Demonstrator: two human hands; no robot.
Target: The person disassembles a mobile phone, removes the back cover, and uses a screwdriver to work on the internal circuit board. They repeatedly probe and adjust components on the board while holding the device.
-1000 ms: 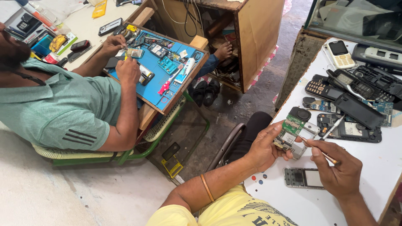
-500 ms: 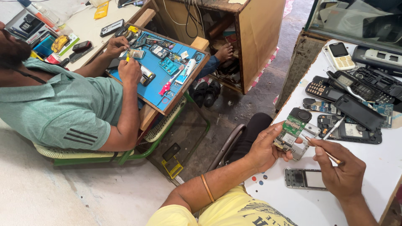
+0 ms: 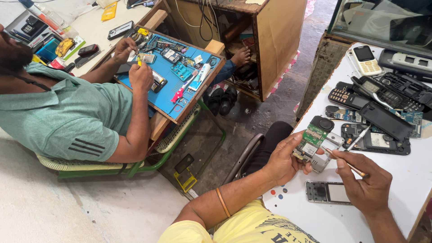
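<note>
My left hand (image 3: 284, 158) has its grip clenched around a green circuit board (image 3: 312, 142), lifted just off the near-left edge of the white tabletop (image 3: 405, 175), with my thumb laid across the board's lower face. My right hand (image 3: 366, 184) is clenched on a thin tool (image 3: 344, 163), whose tip touches the board's lower right corner. Just below the board, flat on the tabletop, lies a grey phone frame (image 3: 327, 192) with a clear window, close to my right hand's knuckles. To the right of the board sits an opened black phone back (image 3: 375, 139) with a white stick resting across it, and beyond that a cluster of black keypad phones (image 3: 348, 96) and loose covers. Farther up from the board, near the tabletop's far edge, stands a white phone (image 3: 365, 60). Well to the left of the board, across the concrete floor, another person in a green shirt (image 3: 67, 117) sits in a chair, both hands on small parts over a blue mat (image 3: 173, 83) strewn with phone pieces.
</note>
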